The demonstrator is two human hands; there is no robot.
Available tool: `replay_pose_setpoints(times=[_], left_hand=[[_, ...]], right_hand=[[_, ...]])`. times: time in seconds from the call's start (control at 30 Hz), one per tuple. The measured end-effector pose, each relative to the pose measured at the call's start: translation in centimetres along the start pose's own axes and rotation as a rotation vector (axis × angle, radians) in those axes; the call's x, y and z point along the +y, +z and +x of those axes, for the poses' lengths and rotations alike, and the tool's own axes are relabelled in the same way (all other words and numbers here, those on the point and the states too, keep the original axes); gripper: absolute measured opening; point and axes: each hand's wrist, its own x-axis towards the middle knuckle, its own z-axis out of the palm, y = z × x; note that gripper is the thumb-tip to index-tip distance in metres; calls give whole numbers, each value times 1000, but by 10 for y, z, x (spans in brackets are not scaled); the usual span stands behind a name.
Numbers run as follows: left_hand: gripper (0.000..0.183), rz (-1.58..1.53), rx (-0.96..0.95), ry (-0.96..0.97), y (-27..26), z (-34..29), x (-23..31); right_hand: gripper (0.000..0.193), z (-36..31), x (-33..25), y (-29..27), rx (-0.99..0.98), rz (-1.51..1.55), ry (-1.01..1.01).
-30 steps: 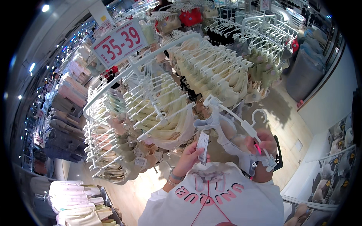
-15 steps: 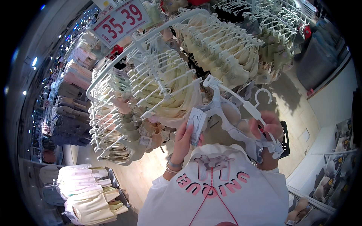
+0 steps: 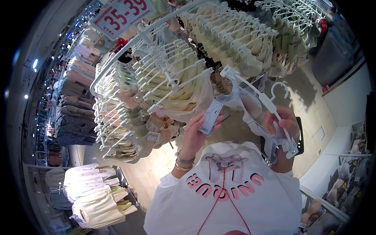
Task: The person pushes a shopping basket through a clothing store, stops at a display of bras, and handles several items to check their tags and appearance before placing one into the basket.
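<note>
My right hand (image 3: 282, 122) is closed round the right part of a white plastic hanger (image 3: 267, 102), whose hook points up. A pale grey bra (image 3: 250, 107) hangs from the hanger's clips, its near end drooping by my right wrist. Between the thumb and fingers of my left hand (image 3: 194, 131) is a pale hang tag (image 3: 211, 117), tilted with its printed face toward me. A bracelet and a band circle my left wrist. Just beyond my left hand, cream bras (image 3: 180, 82) hang in a dense row on white hangers.
A white rail rack (image 3: 129, 47) bears several rows of bras, with a price sign (image 3: 121, 17) on top. Folded-over light tops (image 3: 98, 199) hang at lower left. A grey bin (image 3: 333, 55) stands at far right, above shelves (image 3: 348, 172). A black basket (image 3: 300, 135) shows behind my right hand.
My left hand has moved slightly right with the tag, which now tilts more and shows its face. The hanger with the bra has shifted slightly right in view.
</note>
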Motion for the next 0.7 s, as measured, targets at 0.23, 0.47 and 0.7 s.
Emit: replay_pose_setpoints(times=[0.23,0.47,0.7], left_hand=[[52,-159,-9,-84,-1,3,-2],[48,-160,-22,-122,-1,5,-4],[47,-151,-22,-171,-5,9,-10]], right_hand=[[39,2,-2,3,-2,94,16],[35,2,-1,14,32,81,54],[39,-4,7,12,125,28,81]])
